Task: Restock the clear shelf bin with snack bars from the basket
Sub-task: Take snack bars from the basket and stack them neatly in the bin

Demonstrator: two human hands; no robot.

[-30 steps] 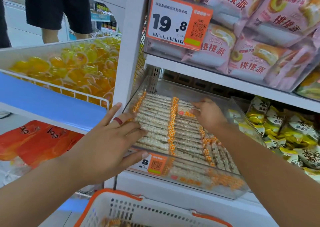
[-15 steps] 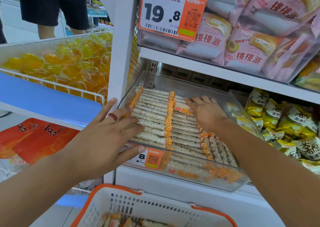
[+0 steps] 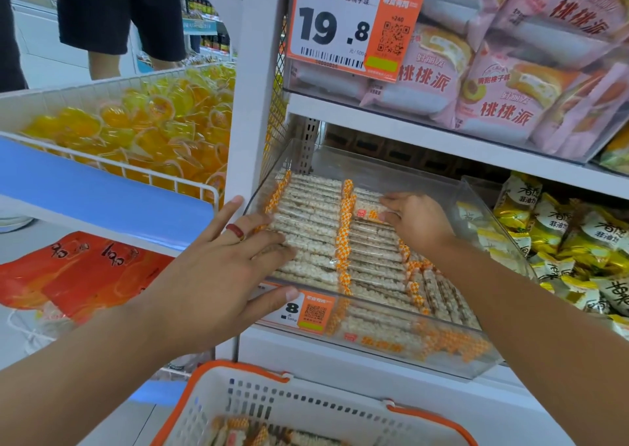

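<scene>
Already both hands are in the clear shelf bin (image 3: pixel 452 357): the left hand (image 3: pixel 218 275) lies flat on the snack bars (image 3: pixel 316 221), the right hand (image 3: pixel 417 222) seemingly pinches 1 bar. Bars run left-right; more wait in the basket (image 3: pixel 258 401) below, nearer since 0.5 s ago.

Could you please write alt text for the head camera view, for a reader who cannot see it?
Both hands reach into a clear shelf bin of snack bars: the left hand lies flat on them, the right hand pinches one. A white basket with orange rim sits below.
</scene>
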